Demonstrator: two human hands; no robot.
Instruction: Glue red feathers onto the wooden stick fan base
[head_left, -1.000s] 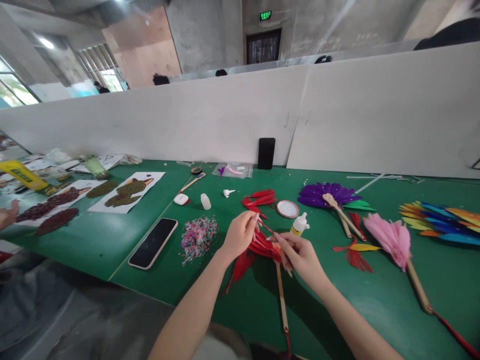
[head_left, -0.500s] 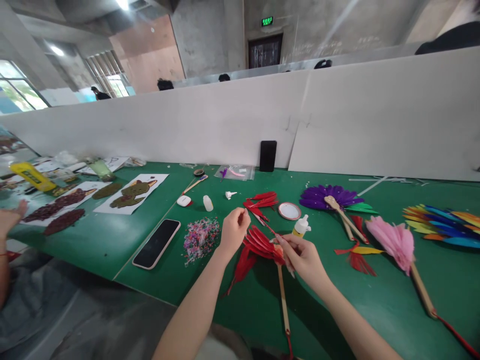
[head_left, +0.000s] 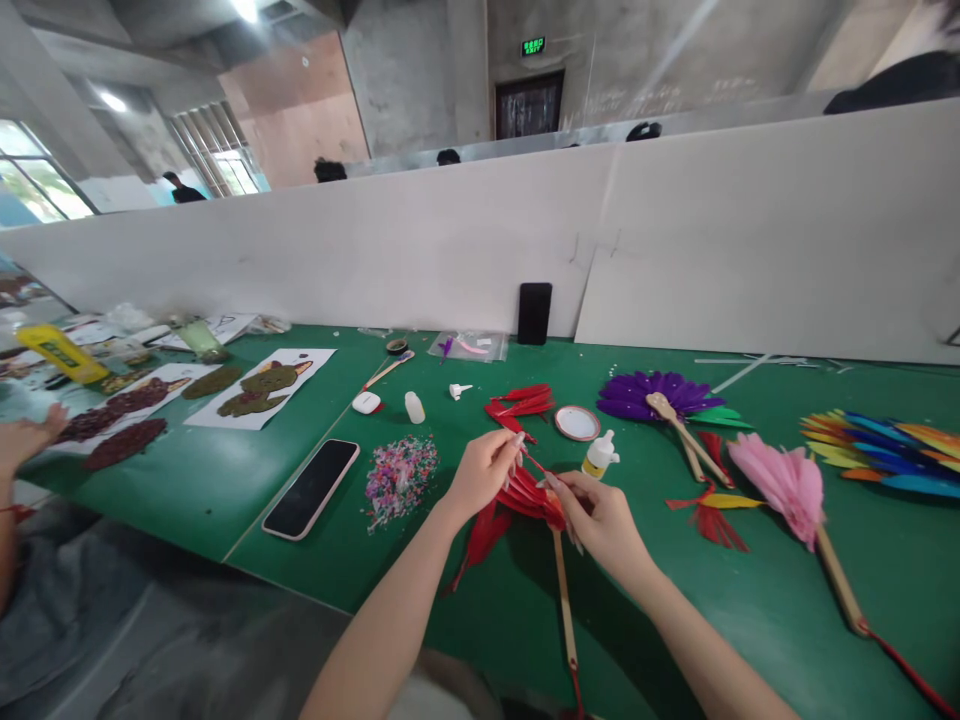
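Note:
My left hand (head_left: 487,468) is closed, its fingertips pinching one end of a thin red feather (head_left: 534,461). The feather's other end is pinched by my right hand (head_left: 592,508). Just beneath both hands lies a red feather fan (head_left: 523,497) with a wooden handle (head_left: 564,600) pointing toward me. More loose red feathers (head_left: 525,402) rest beyond the hands. A round white lid (head_left: 577,423) and a small glue bottle (head_left: 598,456) are near my right hand. Left of my left hand is a pile of coloured beads or sequins (head_left: 401,480).
A phone (head_left: 312,489) lies at left, and a black phone (head_left: 535,313) leans on the white partition (head_left: 375,250). Purple (head_left: 652,396), pink (head_left: 784,485) and multicoloured feather pieces (head_left: 892,450) lie at right. Another person's hand (head_left: 34,437) is at far left.
My left hand has moved right and slightly down, closer to my right hand, and now pinches the feather's far end. The person's hand at far left has shifted slightly right.

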